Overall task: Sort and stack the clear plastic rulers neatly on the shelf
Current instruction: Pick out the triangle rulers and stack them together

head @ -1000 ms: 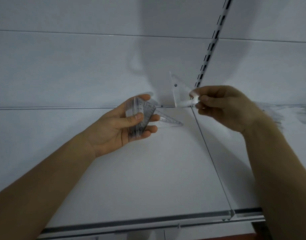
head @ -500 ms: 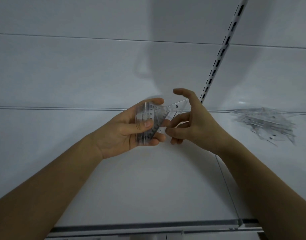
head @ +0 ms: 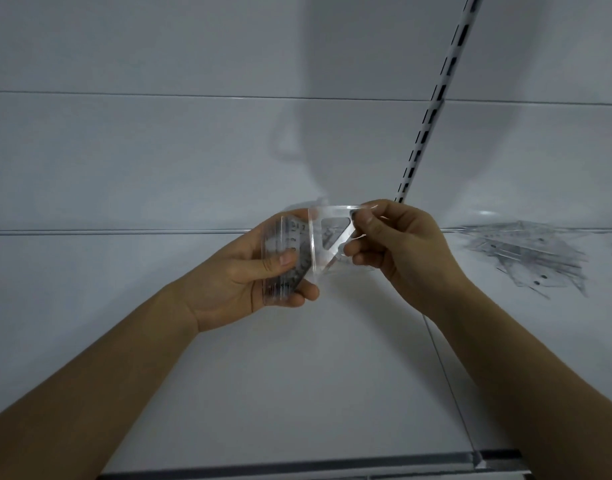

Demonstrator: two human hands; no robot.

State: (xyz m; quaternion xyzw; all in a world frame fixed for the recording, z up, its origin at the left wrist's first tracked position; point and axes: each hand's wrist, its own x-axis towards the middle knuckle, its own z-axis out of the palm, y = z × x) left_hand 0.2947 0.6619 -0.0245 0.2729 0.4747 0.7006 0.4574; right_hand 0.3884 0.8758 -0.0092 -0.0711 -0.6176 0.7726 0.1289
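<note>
Two hands work above the white shelf (head: 297, 393): the left hand (head: 249, 278) grips a stack of clear rulers (head: 283, 258), thumb pressed across its face. The right hand (head: 398, 247) pinches a clear triangle ruler (head: 327, 233) between thumb and fingers, its edge touching the stack. More rulers lie in a loose pile (head: 526, 251) well apart, on the shelf's right.

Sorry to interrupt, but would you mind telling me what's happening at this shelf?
A person is sorting clear plastic rulers. The left hand grips a small stack of clear rulers, while the right hand pinches a single clear triangular ruler beside that stack. A loose pile of rulers lies on the white shelf to the right.
</note>
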